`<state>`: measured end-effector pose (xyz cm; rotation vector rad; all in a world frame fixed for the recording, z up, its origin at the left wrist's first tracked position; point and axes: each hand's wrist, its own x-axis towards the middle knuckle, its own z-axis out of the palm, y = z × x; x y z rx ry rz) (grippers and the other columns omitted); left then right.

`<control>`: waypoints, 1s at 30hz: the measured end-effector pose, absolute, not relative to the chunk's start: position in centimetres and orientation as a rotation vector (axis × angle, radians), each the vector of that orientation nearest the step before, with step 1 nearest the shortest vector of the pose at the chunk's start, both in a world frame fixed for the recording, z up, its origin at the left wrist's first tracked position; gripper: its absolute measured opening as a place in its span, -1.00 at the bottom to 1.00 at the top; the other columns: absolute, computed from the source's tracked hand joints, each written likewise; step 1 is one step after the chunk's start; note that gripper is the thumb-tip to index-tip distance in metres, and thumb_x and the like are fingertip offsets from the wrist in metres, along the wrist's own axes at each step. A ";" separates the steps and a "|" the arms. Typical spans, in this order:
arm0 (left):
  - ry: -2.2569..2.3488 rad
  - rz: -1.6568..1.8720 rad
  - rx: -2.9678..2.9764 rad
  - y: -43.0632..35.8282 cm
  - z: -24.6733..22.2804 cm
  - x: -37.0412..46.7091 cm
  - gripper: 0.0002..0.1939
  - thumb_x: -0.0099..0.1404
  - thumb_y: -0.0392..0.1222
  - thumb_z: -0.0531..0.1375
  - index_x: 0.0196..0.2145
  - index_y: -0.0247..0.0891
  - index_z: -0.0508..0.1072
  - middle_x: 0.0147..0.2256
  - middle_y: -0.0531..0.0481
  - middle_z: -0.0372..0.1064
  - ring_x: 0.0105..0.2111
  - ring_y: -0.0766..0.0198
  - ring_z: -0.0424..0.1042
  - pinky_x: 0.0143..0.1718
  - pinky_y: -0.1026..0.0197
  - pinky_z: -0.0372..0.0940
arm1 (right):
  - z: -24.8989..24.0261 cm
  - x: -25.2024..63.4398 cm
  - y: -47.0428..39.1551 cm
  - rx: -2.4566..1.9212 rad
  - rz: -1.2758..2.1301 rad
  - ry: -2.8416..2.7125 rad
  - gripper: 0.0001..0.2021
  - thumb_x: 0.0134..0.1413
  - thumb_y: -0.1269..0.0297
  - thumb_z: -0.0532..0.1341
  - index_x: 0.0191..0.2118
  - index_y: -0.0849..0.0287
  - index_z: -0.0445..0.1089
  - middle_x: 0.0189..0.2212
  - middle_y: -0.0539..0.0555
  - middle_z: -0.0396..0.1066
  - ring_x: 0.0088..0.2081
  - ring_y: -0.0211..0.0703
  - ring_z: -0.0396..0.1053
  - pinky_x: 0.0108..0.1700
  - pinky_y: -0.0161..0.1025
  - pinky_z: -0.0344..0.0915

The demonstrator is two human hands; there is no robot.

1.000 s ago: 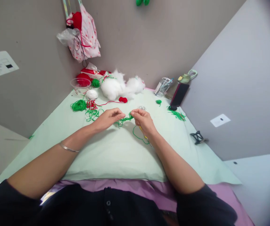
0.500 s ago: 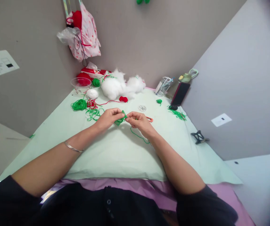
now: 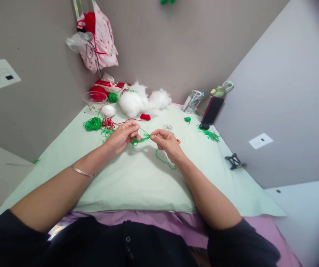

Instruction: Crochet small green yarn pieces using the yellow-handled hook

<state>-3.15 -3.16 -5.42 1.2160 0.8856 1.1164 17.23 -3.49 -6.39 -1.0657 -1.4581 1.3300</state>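
Observation:
Green yarn (image 3: pixel 145 138) stretches between my two hands above the middle of the table. My left hand (image 3: pixel 123 135) pinches a thin strand at its fingertips, and loose loops of the yarn hang by its lower fingers. Thumb and forefinger of my right hand (image 3: pixel 166 142) are closed on the other end of the bunched strands. A loose green strand (image 3: pixel 162 160) trails on the cloth below my right hand. Behind that hand, a small orange-red item (image 3: pixel 178 141) is mostly hidden. A round clear piece (image 3: pixel 167 127) lies just beyond.
White stuffing (image 3: pixel 133 102) is piled at the back. Yarn tangles (image 3: pixel 93 124), a white ball (image 3: pixel 108 110) and a clear tub (image 3: pixel 94 98) stand left. On the right are a glass (image 3: pixel 193 102), a phone (image 3: pixel 212 110), green scraps (image 3: pixel 211 135) and a black stand (image 3: pixel 234 162).
My left hand has moved left, away from my right hand, drawing a green strand taut between them. The bunched green yarn has spread out lengthwise. My right hand has barely moved.

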 end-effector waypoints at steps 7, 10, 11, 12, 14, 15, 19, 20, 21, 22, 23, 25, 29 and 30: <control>0.989 1.099 1.387 -3.2 -5.7 -3.0 -0.68 0.25 0.10 0.28 -0.31 -0.23 0.48 -0.54 0.14 0.25 -0.59 0.37 0.16 -0.49 0.25 0.10 | -6.4 17.0 -3.6 -1.068 1.296 -1.491 -0.78 -0.05 0.12 0.39 -0.32 0.13 0.48 -0.68 -0.21 0.07 -0.61 -0.36 0.00 -0.50 -0.28 -0.09; 1.009 1.054 1.456 -3.1 -6.1 -3.0 -0.66 0.23 0.12 0.29 -0.28 -0.25 0.53 -0.47 0.08 0.35 -0.55 0.36 0.22 -0.47 0.24 0.11 | -6.5 17.1 -3.7 -1.071 1.276 -1.510 -0.78 -0.05 0.13 0.38 -0.32 0.13 0.46 -0.68 -0.21 0.08 -0.61 -0.36 0.00 -0.50 -0.28 -0.08; 1.014 1.037 1.474 -3.1 -6.2 -3.0 -0.65 0.22 0.11 0.31 -0.27 -0.25 0.53 -0.47 0.08 0.35 -0.55 0.36 0.22 -0.47 0.24 0.10 | -6.5 17.1 -3.7 -1.073 1.268 -1.517 -0.79 -0.04 0.13 0.37 -0.32 0.13 0.46 -0.68 -0.21 0.07 -0.61 -0.36 0.00 -0.50 -0.28 -0.07; 1.016 1.018 1.490 -3.1 -6.3 -2.9 -0.65 0.21 0.10 0.33 -0.26 -0.25 0.54 -0.48 0.09 0.34 -0.55 0.35 0.21 -0.48 0.24 0.09 | -6.5 17.1 -3.7 -1.074 1.258 -1.526 -0.79 -0.03 0.14 0.37 -0.32 0.13 0.46 -0.68 -0.21 0.07 -0.61 -0.36 0.00 -0.49 -0.29 -0.06; 1.016 0.985 1.517 -3.2 -6.4 -2.9 -0.65 0.19 0.10 0.35 -0.25 -0.24 0.53 -0.51 0.11 0.32 -0.55 0.35 0.21 -0.50 0.25 0.08 | -6.5 17.0 -3.8 -1.081 1.234 -1.544 -0.80 -0.01 0.14 0.37 -0.32 0.13 0.46 -0.69 -0.22 0.07 -0.60 -0.36 -0.01 -0.49 -0.29 -0.05; 1.014 0.972 1.526 -3.3 -6.4 -2.9 -0.65 0.19 0.10 0.35 -0.25 -0.24 0.52 -0.52 0.11 0.30 -0.55 0.34 0.21 -0.50 0.25 0.08 | -6.5 17.0 -3.8 -1.085 1.221 -1.552 -0.81 -0.01 0.14 0.37 -0.33 0.13 0.46 -0.69 -0.22 0.07 -0.60 -0.36 -0.01 -0.49 -0.29 -0.05; 1.013 0.939 1.557 -3.6 -6.2 -2.7 -0.63 0.18 0.14 0.34 -0.29 -0.24 0.51 -0.57 0.14 0.23 -0.56 0.34 0.19 -0.51 0.26 0.08 | -6.7 17.0 -3.8 -1.105 1.172 -1.579 -0.82 0.01 0.15 0.36 -0.33 0.14 0.47 -0.69 -0.21 0.09 -0.60 -0.35 -0.02 -0.48 -0.29 -0.05; 1.019 0.940 1.564 -3.7 -6.2 -2.6 -0.63 0.20 0.16 0.32 -0.30 -0.24 0.51 -0.59 0.15 0.21 -0.56 0.34 0.18 -0.51 0.26 0.06 | -6.7 17.0 -3.8 -1.109 1.162 -1.583 -0.82 0.01 0.16 0.35 -0.33 0.14 0.46 -0.69 -0.21 0.09 -0.60 -0.35 -0.02 -0.48 -0.29 -0.05; 1.028 0.945 1.568 -3.7 -6.1 -2.6 -0.62 0.23 0.18 0.29 -0.31 -0.24 0.51 -0.60 0.15 0.18 -0.57 0.34 0.16 -0.51 0.26 0.05 | -6.8 17.0 -3.7 -1.113 1.153 -1.585 -0.83 0.01 0.16 0.35 -0.34 0.14 0.46 -0.68 -0.21 0.09 -0.60 -0.35 -0.02 -0.47 -0.28 -0.05; 1.039 0.952 1.571 -3.8 -6.1 -2.5 -0.61 0.26 0.19 0.26 -0.31 -0.23 0.50 -0.60 0.15 0.17 -0.57 0.34 0.15 -0.51 0.26 0.05 | -6.8 17.0 -3.7 -1.117 1.146 -1.587 -0.83 0.01 0.16 0.35 -0.34 0.14 0.45 -0.68 -0.21 0.08 -0.60 -0.35 -0.02 -0.47 -0.28 -0.05; 1.048 0.959 1.573 -3.8 -6.1 -2.5 -0.60 0.27 0.20 0.25 -0.32 -0.23 0.50 -0.60 0.15 0.17 -0.57 0.34 0.15 -0.51 0.26 0.05 | -6.9 17.0 -3.7 -1.119 1.141 -1.589 -0.83 0.01 0.16 0.35 -0.34 0.14 0.45 -0.68 -0.21 0.08 -0.59 -0.35 -0.02 -0.47 -0.28 -0.06; 1.058 0.965 1.576 -3.8 -6.1 -2.4 -0.61 0.23 0.19 0.27 -0.34 -0.23 0.49 -0.58 0.14 0.20 -0.56 0.34 0.17 -0.51 0.26 0.06 | -6.9 16.9 -3.7 -1.121 1.134 -1.596 -0.82 0.01 0.15 0.35 -0.35 0.14 0.44 -0.68 -0.21 0.08 -0.59 -0.35 -0.02 -0.47 -0.28 -0.06; 1.091 0.998 1.570 -3.7 -6.1 -2.4 -0.69 0.13 0.09 0.32 -0.38 -0.22 0.48 -0.55 0.12 0.24 -0.56 0.34 0.16 -0.51 0.25 0.03 | -6.9 16.9 -3.8 -1.118 1.129 -1.617 -0.82 0.03 0.14 0.35 -0.33 0.13 0.45 -0.66 -0.20 0.09 -0.58 -0.34 -0.01 -0.47 -0.29 -0.06; 1.108 1.016 1.564 -3.6 -6.2 -2.4 -0.71 0.13 0.07 0.32 -0.38 -0.21 0.48 -0.54 0.13 0.24 -0.56 0.34 0.14 -0.51 0.24 0.02 | -6.8 16.9 -3.8 -1.116 1.131 -1.623 -0.82 0.03 0.14 0.35 -0.33 0.13 0.45 -0.66 -0.20 0.09 -0.58 -0.34 -0.01 -0.47 -0.29 -0.06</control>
